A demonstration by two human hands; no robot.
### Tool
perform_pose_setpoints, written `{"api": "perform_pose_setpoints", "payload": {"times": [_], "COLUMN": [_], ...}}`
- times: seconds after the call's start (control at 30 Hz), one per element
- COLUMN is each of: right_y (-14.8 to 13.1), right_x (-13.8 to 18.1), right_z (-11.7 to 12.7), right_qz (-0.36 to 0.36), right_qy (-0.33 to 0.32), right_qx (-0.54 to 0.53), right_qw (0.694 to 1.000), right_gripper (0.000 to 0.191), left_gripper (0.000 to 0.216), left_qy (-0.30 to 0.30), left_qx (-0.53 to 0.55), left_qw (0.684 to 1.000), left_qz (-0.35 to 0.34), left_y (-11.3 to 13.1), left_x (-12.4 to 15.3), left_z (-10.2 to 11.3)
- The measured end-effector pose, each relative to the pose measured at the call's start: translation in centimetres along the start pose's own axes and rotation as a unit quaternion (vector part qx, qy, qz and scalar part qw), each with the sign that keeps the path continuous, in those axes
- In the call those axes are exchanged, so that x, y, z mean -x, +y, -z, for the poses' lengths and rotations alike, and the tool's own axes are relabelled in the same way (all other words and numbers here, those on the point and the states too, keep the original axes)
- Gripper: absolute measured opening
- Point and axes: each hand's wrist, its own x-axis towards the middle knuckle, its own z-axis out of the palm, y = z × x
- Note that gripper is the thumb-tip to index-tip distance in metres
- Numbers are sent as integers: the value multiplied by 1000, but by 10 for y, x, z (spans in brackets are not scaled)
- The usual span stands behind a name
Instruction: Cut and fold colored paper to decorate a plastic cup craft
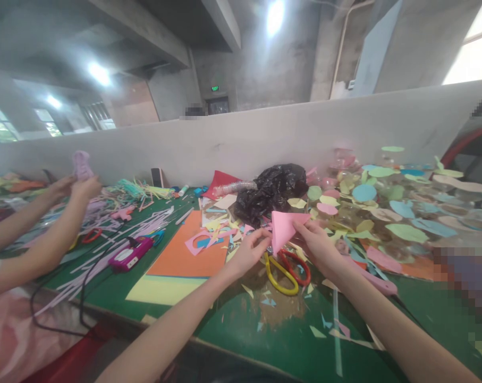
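my right hand (318, 244) pinches the folded pink paper (284, 229) by its right side, holding it up in front of me just above the scissors (284, 291). my left hand (248, 252) is at the paper's left edge with thumb and fingertips drawn close together, though i can't tell whether they grip it. if my right pinch loosened, i think the layers could slide and the fold would end up crooked; squeezing too hard might crease the thin sheet where i don't want it. dipping low could snag a corner on the scissor handles, or the paper could get lost among the scraps (220, 229) behind. the green tabletop (233, 340) is littered with offcuts near me, an orange sheet (185, 250) to my left, a crumpled black plastic bag (280, 186) beyond, and a crowd of paper leaf shapes (364, 192) to my right. further left, a co-worker's hands (85, 187) hold something pale purple. a pale partition (241, 138) runs along the back, with bare grey concrete and bright ceiling lights (275, 18) above.
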Motion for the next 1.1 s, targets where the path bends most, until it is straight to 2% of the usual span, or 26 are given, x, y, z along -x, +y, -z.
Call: {"api": "perform_pose_setpoints", "payload": {"times": [0.37, 0.7, 0.8, 0.9, 1.0, 1.1], "right_y": [-5, -11, -11, -10, -9, -8], "right_x": [1, -3, -3, -2, 1, 4], "right_z": [-1, 7, 9, 6, 1, -4], "right_qz": [8, 29, 29, 24, 20, 23], "right_qy": [7, 57, 58, 48, 32, 10], "right_qx": [-3, -3, 1, 6, 6, 3], "right_qw": [1000, 998, 998, 999, 999, 1000], "right_gripper": [39, 34, 35, 35, 37, 41], "left_gripper": [19, 17, 11, 23, 19, 24], "left_qy": [1, -31, -5, 53, 57, 18], "left_qx": [-38, -129, -133, -133, -127, -125], "left_qw": [999, 991, 989, 985, 987, 991], "left_qz": [-3, -35, -65, -97, -82, -43], "left_y": [-3, 1, -1, -3, -4, -6], "left_x": [-2, 2, 2, 0, -2, -2], "left_z": [-1, -1, 0, 2, 4, 2]}}
